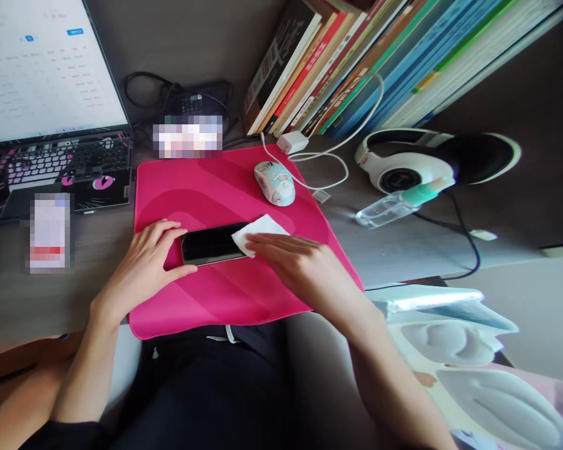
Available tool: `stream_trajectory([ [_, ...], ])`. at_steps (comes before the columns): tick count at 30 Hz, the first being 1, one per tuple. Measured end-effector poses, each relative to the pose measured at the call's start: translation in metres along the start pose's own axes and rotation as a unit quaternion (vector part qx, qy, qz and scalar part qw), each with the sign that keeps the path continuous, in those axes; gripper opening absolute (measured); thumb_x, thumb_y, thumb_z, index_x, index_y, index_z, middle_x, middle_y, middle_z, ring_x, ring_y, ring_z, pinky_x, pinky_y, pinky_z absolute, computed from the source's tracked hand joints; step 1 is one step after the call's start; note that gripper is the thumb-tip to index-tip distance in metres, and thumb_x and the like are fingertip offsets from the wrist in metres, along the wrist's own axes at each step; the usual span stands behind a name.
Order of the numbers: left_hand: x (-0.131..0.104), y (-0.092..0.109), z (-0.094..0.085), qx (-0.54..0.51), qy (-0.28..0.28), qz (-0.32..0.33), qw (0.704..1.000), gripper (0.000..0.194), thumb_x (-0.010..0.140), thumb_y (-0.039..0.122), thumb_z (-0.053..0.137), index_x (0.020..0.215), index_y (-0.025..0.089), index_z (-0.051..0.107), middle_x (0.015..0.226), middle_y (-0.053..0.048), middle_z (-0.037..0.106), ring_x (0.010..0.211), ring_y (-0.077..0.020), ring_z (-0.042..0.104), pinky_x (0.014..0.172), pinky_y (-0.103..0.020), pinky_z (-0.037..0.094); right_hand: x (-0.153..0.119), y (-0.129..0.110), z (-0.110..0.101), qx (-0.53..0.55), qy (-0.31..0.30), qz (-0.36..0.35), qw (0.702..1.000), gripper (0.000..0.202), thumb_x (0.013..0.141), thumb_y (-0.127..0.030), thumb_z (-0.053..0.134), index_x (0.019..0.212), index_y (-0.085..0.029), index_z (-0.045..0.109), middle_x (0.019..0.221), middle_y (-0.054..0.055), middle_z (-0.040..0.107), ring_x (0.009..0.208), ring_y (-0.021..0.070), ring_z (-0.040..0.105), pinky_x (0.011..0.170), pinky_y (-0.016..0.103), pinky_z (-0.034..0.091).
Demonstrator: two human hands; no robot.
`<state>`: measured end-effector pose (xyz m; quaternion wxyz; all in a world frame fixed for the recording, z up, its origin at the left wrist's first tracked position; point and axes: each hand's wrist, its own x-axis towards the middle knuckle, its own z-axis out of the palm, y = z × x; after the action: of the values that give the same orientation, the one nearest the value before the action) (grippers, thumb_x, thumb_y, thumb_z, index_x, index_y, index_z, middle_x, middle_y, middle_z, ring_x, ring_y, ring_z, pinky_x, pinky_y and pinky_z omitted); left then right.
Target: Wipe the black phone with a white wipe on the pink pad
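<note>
The phone lies flat near the middle of the frame, dark glass up and tilted slightly, on a pink mat. A white tissue covers its right end. The right hand holds the tissue there, fingers narrow, laid together and nearly flat over it (the thumb is hidden, so I cannot tell how it sits). The left hand is at the phone's left end with fingers wide: the thumb is along the lower edge, the forefinger by the upper corner. How firmly they press, I cannot tell.

Above and right of the phone, a patterned mouse rests on the mat. Just past the mat's upper right corner are a white plug and its looping cable. Books lean in a row at the top of the frame, toward the right. Below them are white headphones, and a clear bottle with a green collar lies partly in front. An open laptop, its screen lit, fills the upper left.
</note>
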<state>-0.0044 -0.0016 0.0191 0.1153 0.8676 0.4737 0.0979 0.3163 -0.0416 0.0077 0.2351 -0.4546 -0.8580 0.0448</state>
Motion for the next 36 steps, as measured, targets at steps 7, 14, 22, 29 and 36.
stream_trajectory([
  [7, 0.001, 0.007, -0.005, -0.027, 0.011, 0.027, 0.999, 0.068, 0.106, 0.057, 0.06, 0.166, 0.033, 0.038, 0.169, -0.008, 0.046, 0.159, -0.0301, 0.042, 0.132, -0.052, 0.038, -0.014, 0.018, -0.026, -0.125, 0.063, 0.062, 0.988, 0.044, 0.101, -0.005, 0.048, 0.13, -0.019, 0.078, 0.127, 0.011, 0.082, 0.119, 0.0338, 0.079, 0.1, 0.055, 0.065],
  [14, 0.004, 0.006, -0.001, -0.005, 0.022, 0.074, 0.997, 0.047, 0.111, 0.042, 0.053, 0.155, 0.027, 0.06, 0.164, -0.004, 0.058, 0.147, -0.0264, 0.059, 0.127, -0.047, 0.048, 0.007, 0.003, 0.004, 0.038, 0.006, 0.009, 0.999, 0.05, 0.11, -0.023, 0.052, 0.16, -0.02, 0.055, 0.159, 0.014, 0.063, 0.149, 0.0317, 0.059, 0.122, 0.057, 0.053],
  [22, 0.006, 0.006, -0.001, 0.042, 0.035, 0.125, 0.991, 0.045, 0.107, 0.032, 0.058, 0.149, 0.019, 0.066, 0.162, -0.008, 0.058, 0.144, -0.0269, 0.063, 0.124, -0.048, 0.051, 0.019, 0.004, 0.038, 0.076, -0.001, -0.008, 0.997, 0.056, 0.11, -0.041, 0.057, 0.161, -0.017, 0.053, 0.164, 0.017, 0.057, 0.155, 0.03, 0.051, 0.128, 0.058, 0.044],
  [29, 0.007, 0.008, 0.002, 0.036, 0.041, 0.135, 0.989, 0.045, 0.105, 0.026, 0.056, 0.149, 0.019, 0.067, 0.16, -0.009, 0.058, 0.143, -0.0279, 0.064, 0.123, -0.049, 0.052, 0.019, 0.001, 0.035, 0.067, -0.01, 0.002, 0.998, 0.053, 0.11, -0.037, 0.057, 0.162, -0.022, 0.053, 0.164, 0.015, 0.057, 0.154, 0.0311, 0.052, 0.123, 0.058, 0.05],
  [36, 0.006, 0.008, 0.004, 0.08, 0.056, 0.165, 0.981, 0.042, 0.107, 0.023, 0.052, 0.144, 0.011, 0.068, 0.157, -0.015, 0.06, 0.143, -0.0275, 0.063, 0.123, -0.046, 0.052, 0.019, 0.003, 0.036, 0.065, -0.009, 0.003, 0.998, 0.051, 0.111, -0.037, 0.056, 0.158, -0.018, 0.056, 0.164, 0.015, 0.056, 0.155, 0.0291, 0.051, 0.125, 0.055, 0.049],
])
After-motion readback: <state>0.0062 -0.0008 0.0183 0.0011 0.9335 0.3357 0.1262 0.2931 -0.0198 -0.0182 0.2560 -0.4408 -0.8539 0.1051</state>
